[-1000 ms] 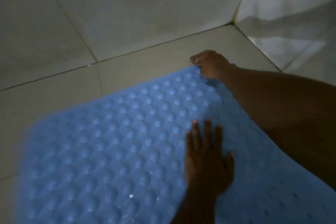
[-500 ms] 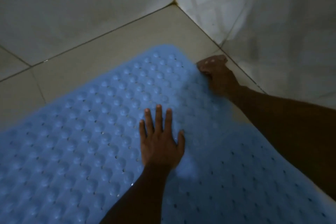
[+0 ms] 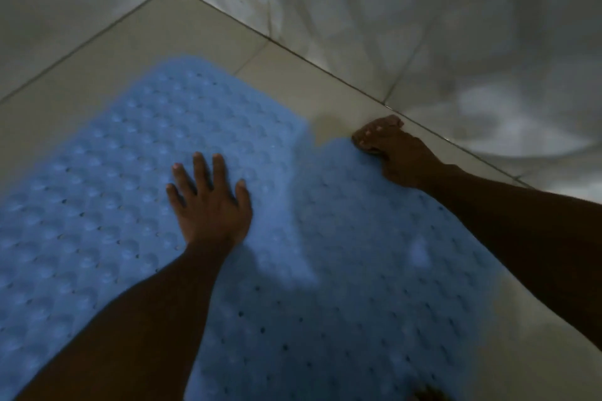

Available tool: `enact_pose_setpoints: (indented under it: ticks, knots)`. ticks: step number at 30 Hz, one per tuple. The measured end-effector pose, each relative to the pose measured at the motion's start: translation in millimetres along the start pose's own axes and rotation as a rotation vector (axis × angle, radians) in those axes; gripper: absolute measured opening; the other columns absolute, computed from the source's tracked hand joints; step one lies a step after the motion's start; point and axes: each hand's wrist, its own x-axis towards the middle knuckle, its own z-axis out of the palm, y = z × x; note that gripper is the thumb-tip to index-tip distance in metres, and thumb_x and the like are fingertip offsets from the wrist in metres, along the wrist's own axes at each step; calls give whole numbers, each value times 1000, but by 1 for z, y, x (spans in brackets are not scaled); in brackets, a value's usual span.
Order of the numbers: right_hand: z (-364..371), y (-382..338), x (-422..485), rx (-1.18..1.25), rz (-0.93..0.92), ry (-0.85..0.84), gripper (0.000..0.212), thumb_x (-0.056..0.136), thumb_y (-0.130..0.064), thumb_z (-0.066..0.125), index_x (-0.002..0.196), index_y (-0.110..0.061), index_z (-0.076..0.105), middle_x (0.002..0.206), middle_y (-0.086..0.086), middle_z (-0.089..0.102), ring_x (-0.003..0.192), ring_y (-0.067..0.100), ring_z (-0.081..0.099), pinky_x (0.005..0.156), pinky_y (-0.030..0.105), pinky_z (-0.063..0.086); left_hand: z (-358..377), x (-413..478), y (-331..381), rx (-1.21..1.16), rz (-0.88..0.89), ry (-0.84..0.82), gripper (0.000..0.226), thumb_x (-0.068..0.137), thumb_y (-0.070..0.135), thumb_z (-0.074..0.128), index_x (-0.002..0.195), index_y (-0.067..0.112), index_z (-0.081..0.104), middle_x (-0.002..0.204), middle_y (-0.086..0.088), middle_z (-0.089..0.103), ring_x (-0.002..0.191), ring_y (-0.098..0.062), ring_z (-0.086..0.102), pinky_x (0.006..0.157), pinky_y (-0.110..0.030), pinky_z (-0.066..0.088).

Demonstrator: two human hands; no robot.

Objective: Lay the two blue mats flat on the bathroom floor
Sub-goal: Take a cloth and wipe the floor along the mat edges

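The tiled floor (image 3: 202,39) meets two walls (image 3: 423,26) at a corner at 11 o'clock. Two blue mats lie on it: a bumpy mat (image 3: 107,192) and a dotted mat (image 3: 351,286). The left hand (image 3: 208,202) presses flat, fingers spread. The right hand (image 3: 391,153) pinches the dotted mat's edge at 2 o'clock.

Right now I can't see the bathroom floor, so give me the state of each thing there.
left mat: flat on the floor, bumps up.
right mat: far corner gripped, overlapping the left mat.
left hand: open, palm pressing down.
right hand: grip closed on the mat corner.
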Motion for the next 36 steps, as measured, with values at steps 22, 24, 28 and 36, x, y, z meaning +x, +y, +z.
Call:
enact_pose_setpoints:
  ticks: [22,24,28,36]
  knots:
    - [59,-37,-323,-112,806,151,44,81,-33,26,113,-28,57,118,10,58,117,35,52,92,44,47,39,-210,94,81,699,-126,75,96,65,28,162,32,17,172,-3,5,157,-37,1,124,-57,11]
    - [83,-76,-347,-84,902,119,60,85,-39,26,133,-20,56,135,15,56,129,38,50,86,49,54,40,-211,94,66,702,-123,76,95,65,28,162,32,17,172,-3,6,157,-37,1,124,-56,11]
    - [115,-138,-391,-155,832,69,56,89,-34,37,134,-9,59,136,18,60,125,39,56,99,52,49,40,-210,93,51,693,-118,75,95,65,30,162,33,18,172,-3,8,157,-37,1,125,-55,9]
    - [29,-79,-358,5,787,273,53,93,-44,30,109,-14,71,115,14,71,109,37,64,93,43,49,36,-226,101,94,688,-142,68,102,53,26,163,24,16,171,-12,7,155,-43,3,125,-55,3]
